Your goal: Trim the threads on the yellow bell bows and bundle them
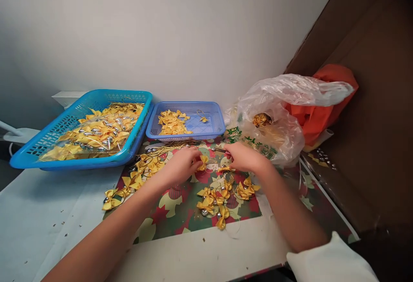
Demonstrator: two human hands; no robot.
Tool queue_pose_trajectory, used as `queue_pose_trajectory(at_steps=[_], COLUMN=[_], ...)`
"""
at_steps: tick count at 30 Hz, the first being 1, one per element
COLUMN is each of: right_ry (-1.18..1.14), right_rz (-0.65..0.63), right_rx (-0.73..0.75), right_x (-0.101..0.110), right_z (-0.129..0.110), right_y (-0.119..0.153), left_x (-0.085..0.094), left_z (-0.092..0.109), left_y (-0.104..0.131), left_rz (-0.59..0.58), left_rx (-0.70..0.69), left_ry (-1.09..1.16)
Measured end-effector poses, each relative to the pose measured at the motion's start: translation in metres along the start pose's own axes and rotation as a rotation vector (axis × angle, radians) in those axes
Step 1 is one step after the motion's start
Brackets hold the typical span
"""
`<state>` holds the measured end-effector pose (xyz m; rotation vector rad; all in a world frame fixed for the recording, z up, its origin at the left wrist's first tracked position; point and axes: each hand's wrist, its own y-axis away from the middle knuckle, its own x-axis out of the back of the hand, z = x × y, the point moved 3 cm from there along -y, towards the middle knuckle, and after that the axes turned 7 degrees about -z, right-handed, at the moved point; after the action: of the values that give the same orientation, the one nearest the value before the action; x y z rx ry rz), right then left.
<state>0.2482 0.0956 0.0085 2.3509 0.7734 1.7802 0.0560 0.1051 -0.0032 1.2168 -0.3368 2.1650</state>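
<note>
Yellow bow pinched in your left hand, toward the surface's back edge; right hand grips slim dark tool. Bow-handling step, apparently; next needs steadiness.

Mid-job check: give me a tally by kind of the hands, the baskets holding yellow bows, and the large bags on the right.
Hands (left hand, right hand): 2
Baskets holding yellow bows (turquoise basket, periwinkle basket): 2
Large bags (clear bag, orange bag): 2
Total: 6
</note>
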Motion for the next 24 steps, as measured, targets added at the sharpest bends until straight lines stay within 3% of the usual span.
queue_pose_trajectory(at_steps=[3,9,15,19,21,24], right_ry=[0.001,-0.043,-0.137,-0.578,-0.845,-0.999], right_rz=[-0.022,-0.047,0.191,0.402,0.398,0.299], right_rx=[0.005,0.059,0.084,0.178,0.253,0.307], right_x=[-0.008,-0.017,0.007,0.021,0.02,0.015], right_z=[0.001,-0.001,0.002,-0.007,-0.015,-0.029], right_y=[-0.006,-0.016,-0.004,0.009,0.011,0.011], left_x=[-0.004,-0.001,0.008,0.015,0.014,0.012], left_z=[-0.002,0.0,0.015,0.024,0.025,0.027], left_y=[-0.001,0.0,0.007,0.012,0.012,0.011], left_rz=[0.001,0.158,0.237,0.3,0.242,0.126], left_rx=[0.016,0.045,-0.016,-0.039,-0.02,0.008], left_ry=[-0.084,-0.191,-0.132,0.264,0.604,0.996])
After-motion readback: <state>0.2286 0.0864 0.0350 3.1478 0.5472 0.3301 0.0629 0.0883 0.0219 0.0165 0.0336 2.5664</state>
